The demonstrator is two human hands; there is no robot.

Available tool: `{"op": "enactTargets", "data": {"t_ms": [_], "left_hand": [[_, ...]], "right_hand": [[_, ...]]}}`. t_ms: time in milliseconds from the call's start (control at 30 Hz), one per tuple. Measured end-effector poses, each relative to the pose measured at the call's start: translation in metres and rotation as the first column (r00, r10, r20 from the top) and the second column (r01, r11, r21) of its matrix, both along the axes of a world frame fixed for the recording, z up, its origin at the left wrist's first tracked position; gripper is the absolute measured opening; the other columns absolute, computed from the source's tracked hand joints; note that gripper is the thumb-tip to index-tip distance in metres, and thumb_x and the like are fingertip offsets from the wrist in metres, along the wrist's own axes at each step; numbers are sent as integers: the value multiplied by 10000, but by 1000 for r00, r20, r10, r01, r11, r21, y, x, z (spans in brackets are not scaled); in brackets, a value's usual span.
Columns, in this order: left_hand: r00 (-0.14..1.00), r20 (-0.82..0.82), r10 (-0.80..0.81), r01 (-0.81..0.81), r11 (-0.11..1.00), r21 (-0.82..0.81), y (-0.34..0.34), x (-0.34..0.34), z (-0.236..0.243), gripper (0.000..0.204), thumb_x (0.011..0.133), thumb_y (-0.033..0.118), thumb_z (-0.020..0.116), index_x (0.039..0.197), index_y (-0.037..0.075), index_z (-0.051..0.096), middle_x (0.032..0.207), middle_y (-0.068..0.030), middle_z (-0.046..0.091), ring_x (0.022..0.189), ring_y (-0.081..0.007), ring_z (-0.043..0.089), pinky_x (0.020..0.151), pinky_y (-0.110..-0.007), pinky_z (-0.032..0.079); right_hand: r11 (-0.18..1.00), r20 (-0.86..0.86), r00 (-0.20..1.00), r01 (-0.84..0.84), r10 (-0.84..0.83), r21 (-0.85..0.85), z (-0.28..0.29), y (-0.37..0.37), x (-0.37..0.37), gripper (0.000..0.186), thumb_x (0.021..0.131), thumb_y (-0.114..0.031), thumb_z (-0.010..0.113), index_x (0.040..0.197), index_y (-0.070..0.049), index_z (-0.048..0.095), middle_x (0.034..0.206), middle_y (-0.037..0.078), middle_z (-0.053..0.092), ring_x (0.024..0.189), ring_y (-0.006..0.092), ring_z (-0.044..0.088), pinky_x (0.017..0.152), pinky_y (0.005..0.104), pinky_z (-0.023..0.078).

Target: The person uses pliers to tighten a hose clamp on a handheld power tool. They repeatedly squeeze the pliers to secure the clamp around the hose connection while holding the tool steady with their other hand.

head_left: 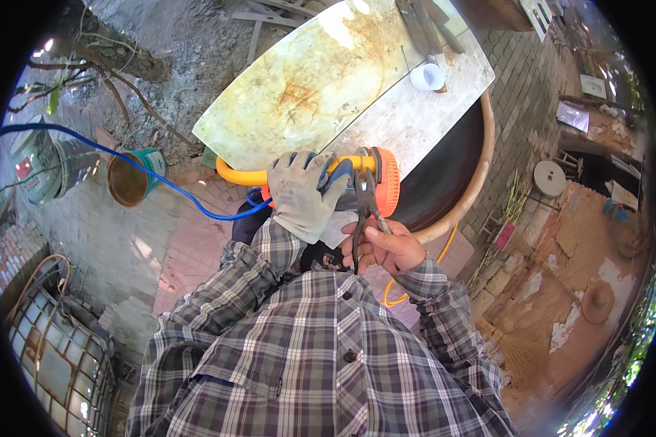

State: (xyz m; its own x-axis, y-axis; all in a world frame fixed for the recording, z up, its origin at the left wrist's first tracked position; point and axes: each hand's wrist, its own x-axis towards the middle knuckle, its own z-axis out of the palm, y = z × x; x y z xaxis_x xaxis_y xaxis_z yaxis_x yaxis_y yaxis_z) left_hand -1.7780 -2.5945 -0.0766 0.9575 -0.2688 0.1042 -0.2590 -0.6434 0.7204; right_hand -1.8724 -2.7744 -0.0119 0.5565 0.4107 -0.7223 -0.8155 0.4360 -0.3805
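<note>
My left hand [301,195], in a pale work glove with blue-grey finger parts, is closed over a bent yellow tube [242,175]. The tube lies along an orange pump-like device [391,183] with a ribbed end, held level in front of my body. My bare right hand [390,249] holds dark pliers [365,204] by the handles. Their jaws point up at the yellow tube, near the orange end. Whether they grip anything there I cannot make out. A blue cable [204,213] runs from the device off to the left. My glove hides part of the body.
Beyond the device, a stained pale board [291,95] lies over a large dark vat with a tan rim [485,146]. A white cup [426,77] stands on it. Left are a teal bucket [149,166] and a caged tank [58,357]. A yellow cord [444,247] hangs at right.
</note>
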Motion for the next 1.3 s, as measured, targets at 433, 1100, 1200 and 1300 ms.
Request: {"op": "enactTargets", "data": {"t_ms": [433, 1100, 1200, 1300], "left_hand": [[961, 139, 239, -239, 971, -17, -11, -3, -11, 237, 786, 330, 674, 781, 100, 731, 756, -50, 649, 735, -261, 584, 711, -414, 397], [945, 204, 255, -252, 967, -40, -16, -4, -9, 190, 800, 239, 676, 721, 67, 695, 709, -55, 645, 698, -263, 579, 694, -397, 391], [947, 215, 239, -231, 971, -61, -17, -4, -9, 192, 802, 245, 676, 721, 71, 695, 707, -54, 643, 700, -260, 577, 690, -391, 390], [952, 178, 250, -248, 968, -35, -17, -4, -14, 223, 788, 334, 685, 744, 119, 729, 724, -28, 647, 711, -247, 583, 693, -401, 394]], "right_hand": [[960, -153, 958, -215, 243, 178, 10, -35, 25, 405, 1032, -259, 407, 1222, 83, 509, 975, 178, 618, 852, 270, 665, 603, 286, 557], [980, -73, 995, -55, 70, 190, -6, -7, -9, 397, 1042, -291, 398, 1197, 50, 530, 977, 175, 655, 841, 288, 683, 606, 300, 548], [984, -60, 996, -61, 72, 170, -5, -7, -8, 401, 1043, -288, 396, 1202, 54, 532, 985, 178, 657, 854, 295, 688, 625, 306, 563], [985, -39, 996, -70, 77, 159, -6, -6, -8, 403, 1043, -287, 397, 1204, 57, 532, 991, 180, 657, 862, 298, 690, 633, 310, 571]]}}
